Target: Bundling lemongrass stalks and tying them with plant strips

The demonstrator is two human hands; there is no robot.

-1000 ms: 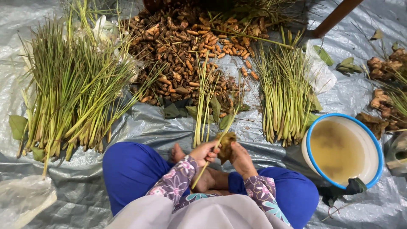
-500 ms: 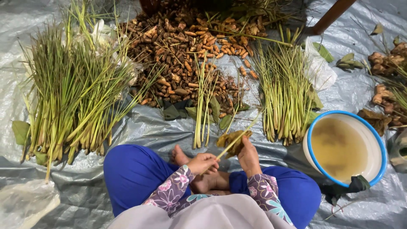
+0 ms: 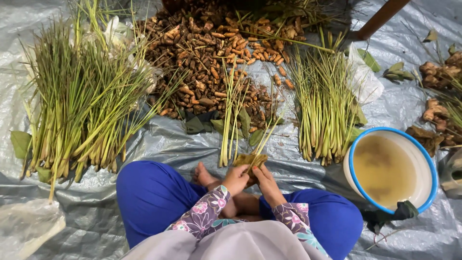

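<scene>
I sit cross-legged on a grey tarp [image 3: 163, 149]. My left hand [image 3: 235, 179] and my right hand [image 3: 265, 178] both grip a small bundle of folded leaves and roots [image 3: 250, 161] with a green stalk sticking up from it, held just above my feet. A few lemongrass stalks [image 3: 230, 120] lie directly in front of the bundle. A large pile of lemongrass [image 3: 77, 106] lies to my left and another lemongrass bunch [image 3: 322, 106] to my right. A heap of brown turmeric roots [image 3: 211, 53] fills the far middle.
A white basin with a blue rim [image 3: 423, 159] holding murky water stands at my right knee. Ginger-like roots [image 3: 442, 101] lie at the far right. Loose green leaves [image 3: 21, 143] are scattered about, and a clear plastic bag [image 3: 24, 226] lies at the lower left.
Both hands have shifted slightly while working the bundle; the bundle now sits flatter in front of them, and the stalk leans up to the right.
</scene>
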